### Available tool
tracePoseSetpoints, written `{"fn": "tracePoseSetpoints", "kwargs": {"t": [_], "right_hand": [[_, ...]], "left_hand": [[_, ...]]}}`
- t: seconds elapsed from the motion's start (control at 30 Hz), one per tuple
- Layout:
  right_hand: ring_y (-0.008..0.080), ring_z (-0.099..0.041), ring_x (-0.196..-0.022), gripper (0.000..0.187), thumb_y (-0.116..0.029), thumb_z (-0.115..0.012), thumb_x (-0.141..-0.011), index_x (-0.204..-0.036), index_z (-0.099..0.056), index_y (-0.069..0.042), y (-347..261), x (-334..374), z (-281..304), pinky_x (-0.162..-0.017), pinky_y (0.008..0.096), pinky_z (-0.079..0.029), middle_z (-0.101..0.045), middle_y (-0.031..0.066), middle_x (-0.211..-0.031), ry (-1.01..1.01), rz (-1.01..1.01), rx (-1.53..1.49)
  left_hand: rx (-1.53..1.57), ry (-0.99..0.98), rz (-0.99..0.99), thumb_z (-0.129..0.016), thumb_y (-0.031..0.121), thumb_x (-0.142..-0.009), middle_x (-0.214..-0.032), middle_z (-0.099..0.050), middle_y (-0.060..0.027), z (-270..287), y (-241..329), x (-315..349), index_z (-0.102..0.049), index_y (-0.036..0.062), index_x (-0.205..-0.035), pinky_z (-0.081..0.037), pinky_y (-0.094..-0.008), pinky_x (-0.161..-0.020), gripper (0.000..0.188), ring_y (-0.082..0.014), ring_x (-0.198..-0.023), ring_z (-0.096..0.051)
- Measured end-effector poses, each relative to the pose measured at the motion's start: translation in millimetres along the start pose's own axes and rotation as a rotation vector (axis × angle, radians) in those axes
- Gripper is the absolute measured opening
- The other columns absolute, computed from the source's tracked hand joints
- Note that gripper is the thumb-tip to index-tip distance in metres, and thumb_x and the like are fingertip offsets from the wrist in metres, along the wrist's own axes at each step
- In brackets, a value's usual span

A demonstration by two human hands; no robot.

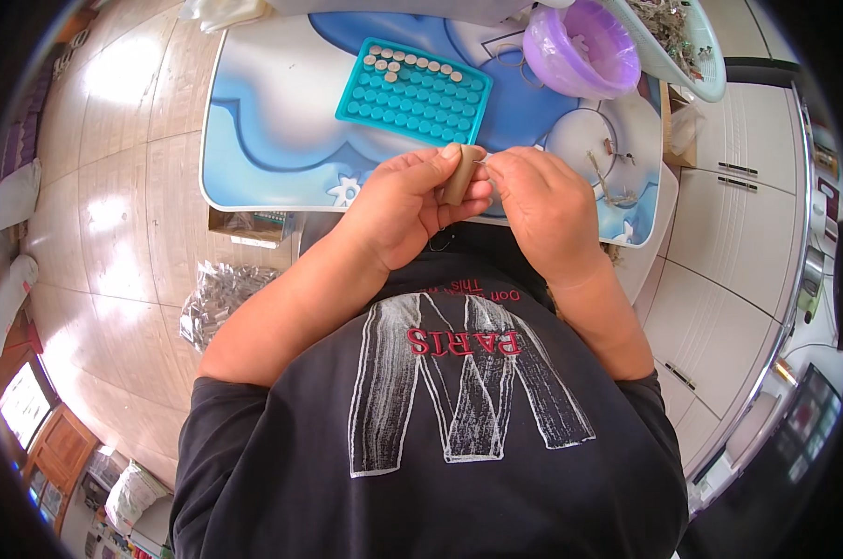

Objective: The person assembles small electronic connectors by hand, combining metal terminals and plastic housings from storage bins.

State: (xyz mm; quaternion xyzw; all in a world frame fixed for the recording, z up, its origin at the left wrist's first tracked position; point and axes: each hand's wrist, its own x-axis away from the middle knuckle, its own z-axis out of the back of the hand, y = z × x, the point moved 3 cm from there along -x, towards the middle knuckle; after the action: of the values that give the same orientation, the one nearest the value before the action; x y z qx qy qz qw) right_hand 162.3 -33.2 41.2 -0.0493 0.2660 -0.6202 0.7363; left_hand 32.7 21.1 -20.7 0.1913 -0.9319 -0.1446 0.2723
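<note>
Tan cylinder [460, 174] clamped in your left hand [412, 205]; right hand [541, 200] pinches thin wire [482, 162] w/ fingertips, above table's near edge [253, 203], teal tray [414, 91] well apart.

A clear plastic bag [218, 300] of small silvery pieces is seen on the floor at the left, below the table edge. An open cardboard box [250, 226] is tucked just under that edge, above the bag. A dark screen [810, 407] is glimpsed at the far right rim, too blurred to detail.
</note>
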Motion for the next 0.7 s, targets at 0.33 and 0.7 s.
{"fn": "tracePoseSetpoints", "kwargs": {"t": [0.33,0.7], "right_hand": [[0.0227,-0.057,-0.063,0.007,-0.011,-0.057,-0.071,-0.077,-0.054,-0.008,0.0,-3.6,2.9,-0.053,0.0334,-0.046,-0.053,0.0043,-0.069,-0.045,0.062,0.151],[0.0268,-0.061,-0.066,0.008,-0.011,-0.063,-0.079,-0.082,-0.059,-0.004,10.4,-6.0,3.3,-0.054,0.0355,-0.047,-0.063,0.0091,-0.073,-0.062,-0.161,-0.177]], "left_hand": [[-0.052,0.028,0.020,-0.046,0.022,-0.096,-0.095,-0.062,-0.0088,-3.2,-0.7,-1.9,-0.056,-0.0042,-0.108,-0.051,-0.0287,-0.084,0.030,-0.0148,-0.088,-0.062],[-0.091,0.045,0.036,-0.039,0.022,-0.098,-0.100,-0.061,-0.0117,-0.8,-1.3,-3.9,-0.053,-0.0057,-0.109,-0.049,-0.0325,-0.091,0.033,-0.0177,-0.091,-0.062]]}}
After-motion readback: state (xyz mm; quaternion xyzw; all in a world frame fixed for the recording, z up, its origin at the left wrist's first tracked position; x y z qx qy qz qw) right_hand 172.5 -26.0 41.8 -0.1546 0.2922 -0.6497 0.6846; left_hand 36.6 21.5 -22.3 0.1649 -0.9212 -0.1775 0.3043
